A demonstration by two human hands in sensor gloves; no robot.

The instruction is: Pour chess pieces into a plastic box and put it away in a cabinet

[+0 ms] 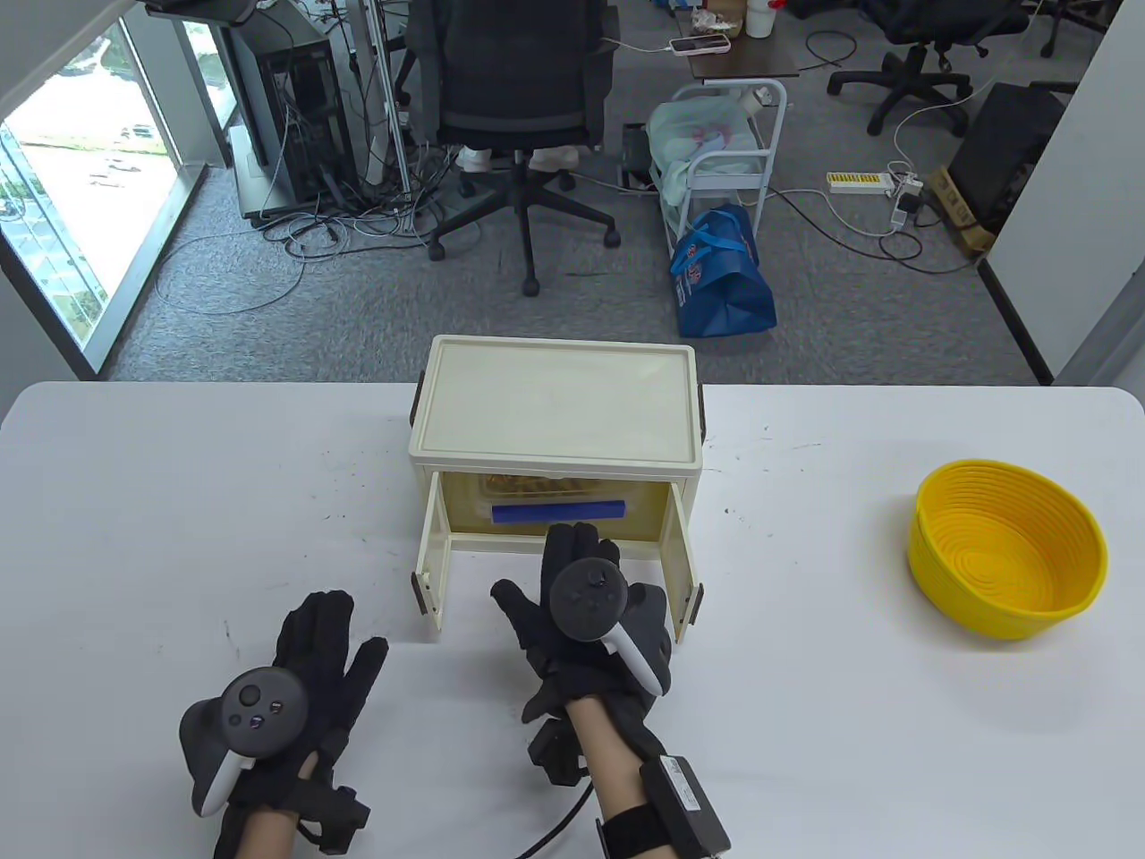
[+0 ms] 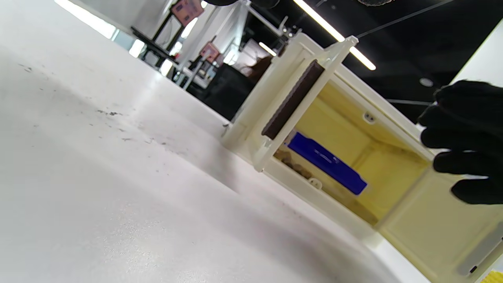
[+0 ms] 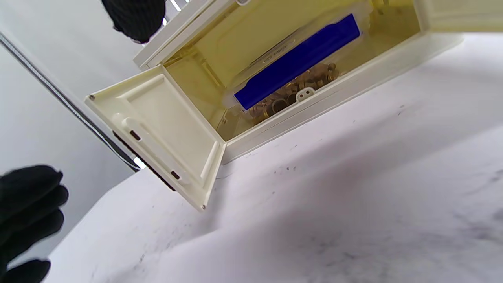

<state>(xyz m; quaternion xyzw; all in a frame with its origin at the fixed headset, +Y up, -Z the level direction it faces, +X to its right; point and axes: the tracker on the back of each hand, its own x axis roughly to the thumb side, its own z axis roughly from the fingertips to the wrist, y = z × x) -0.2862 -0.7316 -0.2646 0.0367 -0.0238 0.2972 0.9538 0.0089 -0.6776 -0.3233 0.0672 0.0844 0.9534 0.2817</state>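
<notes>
A cream cabinet [image 1: 555, 403] stands mid-table with both doors open. Inside it sits a clear plastic box with a blue strip [image 1: 556, 512], holding brown-gold chess pieces [image 3: 292, 94]. The box also shows in the left wrist view [image 2: 326, 163]. My right hand [image 1: 559, 564] is stretched out flat just in front of the cabinet opening, fingers pointing at the box and holding nothing. My left hand [image 1: 335, 640] lies spread and empty on the table, left of the cabinet's left door [image 1: 431, 559].
An empty yellow ribbed basket [image 1: 1006, 559] stands at the table's right. The cabinet's right door [image 1: 680, 564] juts forward beside my right hand. The white table [image 1: 179, 501] has small dark specks. An office chair and cables are beyond the far edge.
</notes>
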